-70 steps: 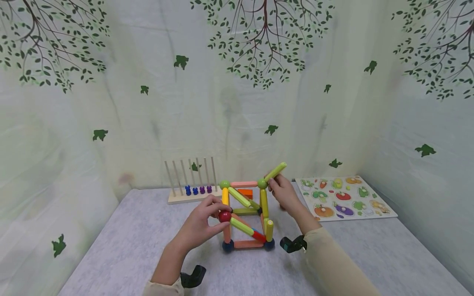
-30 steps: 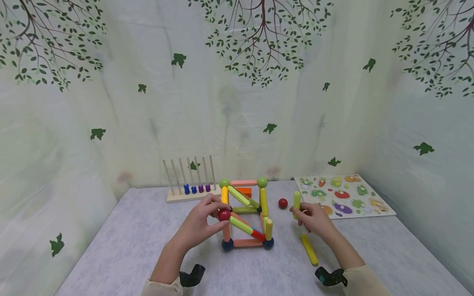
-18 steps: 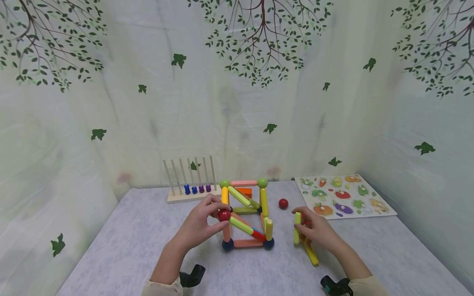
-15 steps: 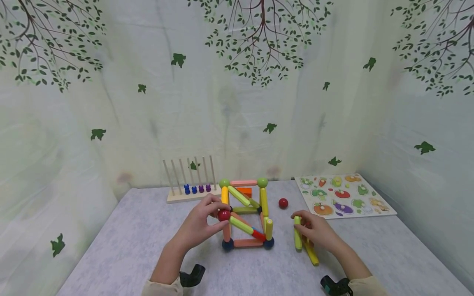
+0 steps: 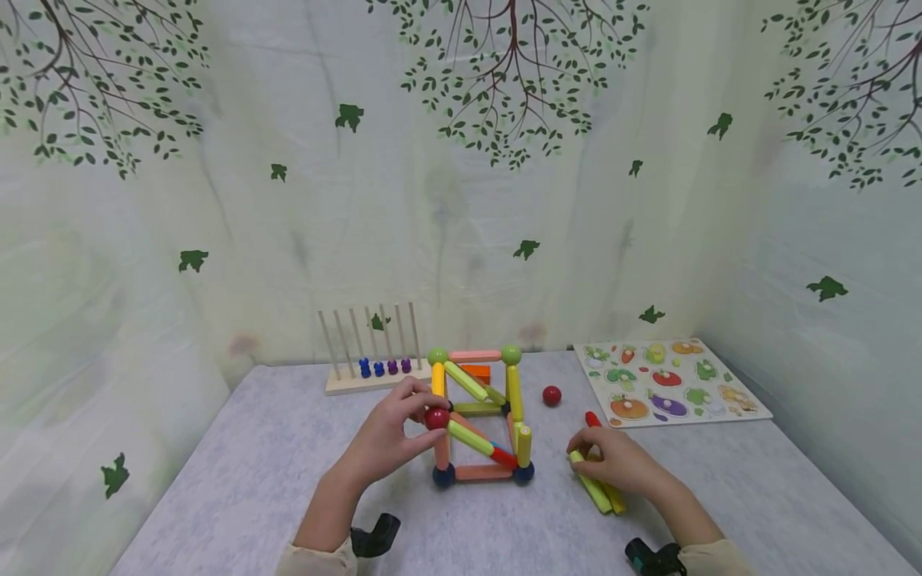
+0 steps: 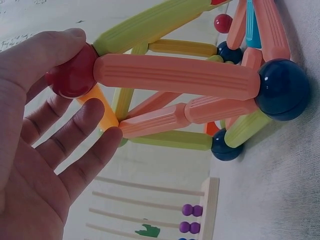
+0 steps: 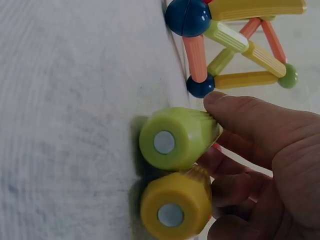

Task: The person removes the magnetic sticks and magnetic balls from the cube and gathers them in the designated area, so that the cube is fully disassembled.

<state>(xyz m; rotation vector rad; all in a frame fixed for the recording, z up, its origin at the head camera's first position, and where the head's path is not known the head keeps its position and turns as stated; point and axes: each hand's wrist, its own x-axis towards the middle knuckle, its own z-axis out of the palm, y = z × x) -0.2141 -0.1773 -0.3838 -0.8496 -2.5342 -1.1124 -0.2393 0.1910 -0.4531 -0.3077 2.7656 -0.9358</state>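
I judge the lime rod [image 5: 596, 494], at four o'clock from the stick frame [image 5: 471, 439], light, stiff and slick, best gripped mid-length; the right hand [image 5: 614, 462] pinches its far end, the left hand [image 5: 383, 434] the frame's red ball [image 5: 436, 418].

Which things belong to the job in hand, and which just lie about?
Job: toy frame, red corner ball in left hand, light green rod in right hand, yellow rod, red piece, probably loose red ball.

Lying about, apparently: peg rack, vegetable board.
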